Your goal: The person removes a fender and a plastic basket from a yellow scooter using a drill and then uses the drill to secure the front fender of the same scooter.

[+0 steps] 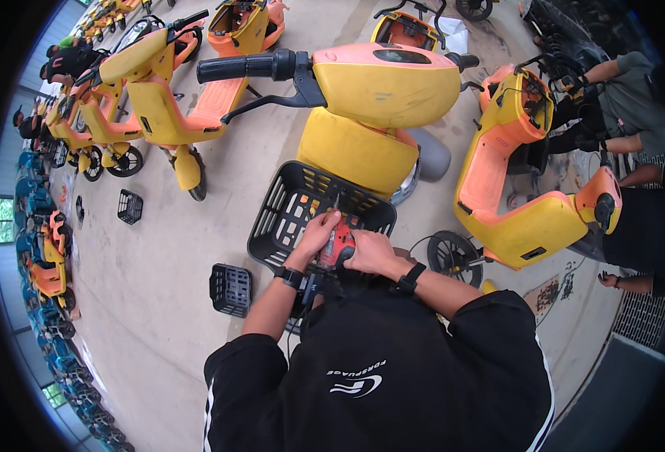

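A red and black power screwdriver [338, 245] is between my hands, its thin bit pointing forward into a black plastic basket [268, 216]. My right hand [372, 252] is closed round its grip. On the other side, my left hand [317, 236] is closed against the front of the tool, thumb toward the bit. The basket, with slotted walls and floor, is on the front of a yellow and pink scooter [381, 90]. Whether the bit touches a screw is too small to tell. Both wrists wear black bands.
The scooter's black handlebar grip and brake lever [272, 100] reach out to the left. A smaller black basket [231, 289] stands on the floor. Another yellow scooter [517, 200] is at the right, beside co-workers [634, 98]. More scooters [148, 98] line the left.
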The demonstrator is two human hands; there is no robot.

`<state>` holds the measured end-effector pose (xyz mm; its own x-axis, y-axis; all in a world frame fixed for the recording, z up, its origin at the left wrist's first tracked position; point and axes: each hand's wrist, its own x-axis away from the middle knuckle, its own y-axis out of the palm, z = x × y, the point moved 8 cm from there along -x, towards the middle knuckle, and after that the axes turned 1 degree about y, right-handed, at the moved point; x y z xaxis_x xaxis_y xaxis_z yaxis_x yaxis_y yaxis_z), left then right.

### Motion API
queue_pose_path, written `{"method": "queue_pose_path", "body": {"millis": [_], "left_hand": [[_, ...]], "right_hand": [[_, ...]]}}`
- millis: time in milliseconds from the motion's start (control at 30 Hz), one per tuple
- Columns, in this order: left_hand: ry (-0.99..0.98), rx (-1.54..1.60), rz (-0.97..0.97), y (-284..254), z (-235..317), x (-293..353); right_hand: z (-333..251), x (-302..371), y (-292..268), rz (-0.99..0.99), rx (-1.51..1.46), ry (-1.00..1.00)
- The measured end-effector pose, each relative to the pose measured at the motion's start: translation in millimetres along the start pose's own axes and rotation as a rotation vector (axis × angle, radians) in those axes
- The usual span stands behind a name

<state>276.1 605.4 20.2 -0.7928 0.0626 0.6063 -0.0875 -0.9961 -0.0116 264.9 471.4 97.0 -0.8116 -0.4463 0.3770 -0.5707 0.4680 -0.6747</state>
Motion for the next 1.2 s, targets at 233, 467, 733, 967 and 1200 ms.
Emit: {"method": "queue_pose_path", "body": {"millis": [233, 467, 733, 967, 1200], "left_hand": [[0.036, -0.105, -0.021, -1, 1, -3], [0.085, -0.146, 0.021, 1, 10, 6], [0.087, -0.230, 0.038, 1, 15, -2], [0.112, -0.230, 0.027, 8, 19, -1], [0.124, -0.186, 0.086, 0, 3, 12]], "right_hand": [[4, 0, 10, 0.034, -0.013, 0.036], [2, 8, 8, 0.055, -0.063, 0.066], [9, 5, 14, 0.063, -0.083, 0.074], [12, 8, 1, 0.072, -0.071, 0.070], [12, 11, 18, 0.017, -0.052, 0.005]]}}
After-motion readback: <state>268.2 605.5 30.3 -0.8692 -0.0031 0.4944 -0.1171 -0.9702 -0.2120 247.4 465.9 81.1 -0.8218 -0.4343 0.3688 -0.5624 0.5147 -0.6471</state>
